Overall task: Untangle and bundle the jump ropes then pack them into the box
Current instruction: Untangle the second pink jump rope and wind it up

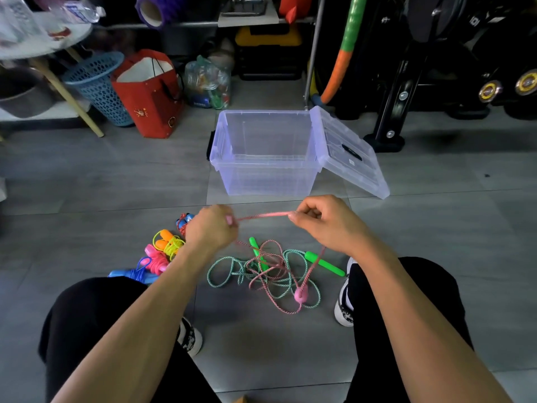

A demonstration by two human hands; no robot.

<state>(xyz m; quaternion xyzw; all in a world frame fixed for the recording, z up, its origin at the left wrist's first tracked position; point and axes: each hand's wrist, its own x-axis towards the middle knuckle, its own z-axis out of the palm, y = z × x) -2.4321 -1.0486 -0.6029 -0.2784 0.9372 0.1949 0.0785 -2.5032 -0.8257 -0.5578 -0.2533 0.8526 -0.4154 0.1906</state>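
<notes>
A pink jump rope [263,215] is stretched taut between my two hands above the floor. My left hand [212,228] grips one pink handle and the rope. My right hand [325,222] pinches the rope further along. The rest of the pink rope lies tangled with a green jump rope [229,267] on the tiles, its other pink handle [300,295] hanging low. Green handles [325,263] lie beside the tangle. The clear plastic box [264,181] stands open just beyond my hands, its lid [348,152] leaning on its right side.
Bundled ropes lie at the left: yellow with orange handles [168,242], pink [155,258], blue [136,273], and a red-blue one [184,221]. A red paper bag [148,94], a blue basket [96,82] and gym equipment [436,68] stand behind. My knees and shoes flank the tangle.
</notes>
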